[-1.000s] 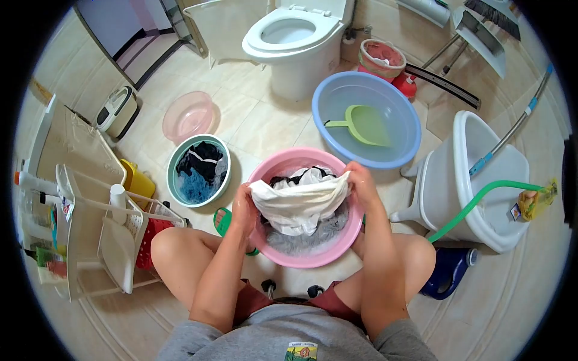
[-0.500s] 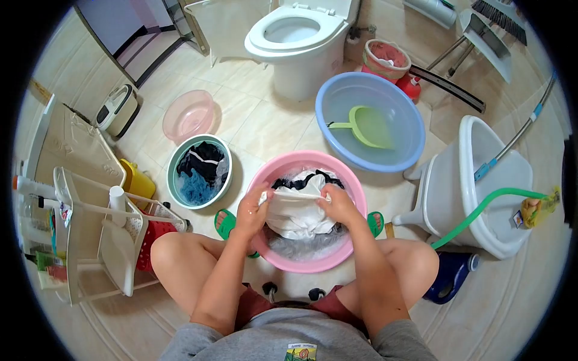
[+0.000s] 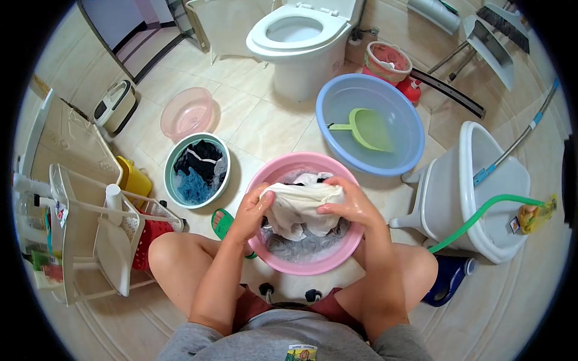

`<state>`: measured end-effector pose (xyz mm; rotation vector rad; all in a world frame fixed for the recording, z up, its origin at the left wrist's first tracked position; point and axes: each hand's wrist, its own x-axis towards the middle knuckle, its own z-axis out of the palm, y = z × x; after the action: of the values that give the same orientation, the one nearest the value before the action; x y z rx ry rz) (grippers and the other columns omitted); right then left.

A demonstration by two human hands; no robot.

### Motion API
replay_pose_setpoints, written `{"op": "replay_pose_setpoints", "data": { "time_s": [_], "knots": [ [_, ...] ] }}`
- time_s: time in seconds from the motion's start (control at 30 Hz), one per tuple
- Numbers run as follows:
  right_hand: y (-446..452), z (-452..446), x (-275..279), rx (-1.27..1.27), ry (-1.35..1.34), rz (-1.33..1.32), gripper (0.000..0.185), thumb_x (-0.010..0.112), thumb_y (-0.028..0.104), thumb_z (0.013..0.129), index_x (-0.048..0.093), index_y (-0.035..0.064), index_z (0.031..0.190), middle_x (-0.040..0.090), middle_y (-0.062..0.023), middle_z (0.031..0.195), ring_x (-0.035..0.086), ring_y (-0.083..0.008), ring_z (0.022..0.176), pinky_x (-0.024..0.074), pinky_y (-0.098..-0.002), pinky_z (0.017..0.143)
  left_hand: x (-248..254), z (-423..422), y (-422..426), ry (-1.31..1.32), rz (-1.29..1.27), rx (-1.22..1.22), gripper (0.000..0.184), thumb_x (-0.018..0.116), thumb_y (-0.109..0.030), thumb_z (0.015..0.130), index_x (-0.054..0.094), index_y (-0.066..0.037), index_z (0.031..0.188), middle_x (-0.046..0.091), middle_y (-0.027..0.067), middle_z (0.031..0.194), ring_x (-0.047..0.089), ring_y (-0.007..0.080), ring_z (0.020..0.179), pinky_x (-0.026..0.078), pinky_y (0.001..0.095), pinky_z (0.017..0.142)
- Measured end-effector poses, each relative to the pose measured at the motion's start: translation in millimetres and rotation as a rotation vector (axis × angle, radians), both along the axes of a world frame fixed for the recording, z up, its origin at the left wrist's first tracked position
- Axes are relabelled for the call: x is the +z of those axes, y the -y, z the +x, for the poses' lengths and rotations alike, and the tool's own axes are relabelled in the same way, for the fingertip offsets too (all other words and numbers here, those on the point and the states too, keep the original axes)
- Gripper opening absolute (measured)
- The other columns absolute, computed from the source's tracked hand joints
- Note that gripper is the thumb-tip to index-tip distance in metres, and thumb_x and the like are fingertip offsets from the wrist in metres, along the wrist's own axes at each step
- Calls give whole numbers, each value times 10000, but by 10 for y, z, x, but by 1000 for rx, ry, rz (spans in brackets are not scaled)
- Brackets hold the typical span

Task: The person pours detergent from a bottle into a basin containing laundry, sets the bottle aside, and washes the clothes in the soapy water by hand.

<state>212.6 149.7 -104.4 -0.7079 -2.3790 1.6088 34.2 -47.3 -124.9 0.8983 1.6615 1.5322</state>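
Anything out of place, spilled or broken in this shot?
No visible spill or damage. Slightly odd: the long metal pole with blue fittings slants into the white plastic tub, perhaps an unusual spot. The crumpled white cloth, held by the left hand and right hand over the round pink plastic basin, looks unremarkable.

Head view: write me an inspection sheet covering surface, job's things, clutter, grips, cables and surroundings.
Surface: pale tiled floor.
Job's things: white cloth, raised over the pink basin; grey cloth lies in the basin.
Clutter: teal basin with dark cloth and blue cloth; blue basin with a green scoop.
Grips: left hand and right hand both hold the white cloth.
Cables: nothing seen; a green hose crosses the white tub.
Surroundings: toilet beyond the basins.
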Motion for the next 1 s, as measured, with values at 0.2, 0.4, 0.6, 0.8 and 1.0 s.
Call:
{"op": "replay_pose_setpoints", "data": {
  "time_s": [0.2, 0.4, 0.6, 0.8, 1.0],
  "knots": [
    [379, -256, -729, -189, -204, -161, 291, 678, 101, 706, 567, 20, 963, 594, -131, 960, 602, -278, 900, 463, -343, 829, -403, 119, -314, 1070, 192, 323, 282, 517, -274, 945, 548, -44, 1105, 613, 81, 1032, 604, 205, 984, 484, 371, 884],
    [1328, -413, -80, -10, -149, 330, 239, 636, 174, 695, 618, 88, 918, 613, -145, 866, 629, -336, 752, 521, -405, 718, -1209, 76, -363, 994, -41, 293, 294, 533, -386, 932, 572, -95, 949, 536, 44, 682, 552, 174, 575, 463, 324, 518],
    [748, -559, -712, -375, 82, 183, 248, 602, 266, 815, 653, 26, 774, 638, -211, 755, 619, -402, 754, 498, -452, 688, -769, 760, -563, 1075, -227, 417, 309, 484, -347, 949, 596, -71, 1033, 632, 85, 936, 628, 228, 816, 521, 369, 731],
    [1102, -657, -639, -286, 24, 273, 230, 582, 246, 842, 583, 29, 766, 546, -203, 849, 563, -400, 807, 459, -474, 715, -1758, 203, -377, 1275, 323, -251, 284, 508, -387, 945, 611, -129, 885, 647, 75, 877, 631, 169, 795, 513, 333, 673],
    [643, -724, -830, -184, 353, 334, 355, 415, 225, 920, 622, 4, 733, 598, -256, 793, 600, -416, 776, 465, -502, 729, -718, 740, -553, 1175, -203, 443, 341, 551, -350, 924, 620, -30, 1022, 650, 72, 980, 639, 214, 807, 523, 370, 693]
  ]
}}
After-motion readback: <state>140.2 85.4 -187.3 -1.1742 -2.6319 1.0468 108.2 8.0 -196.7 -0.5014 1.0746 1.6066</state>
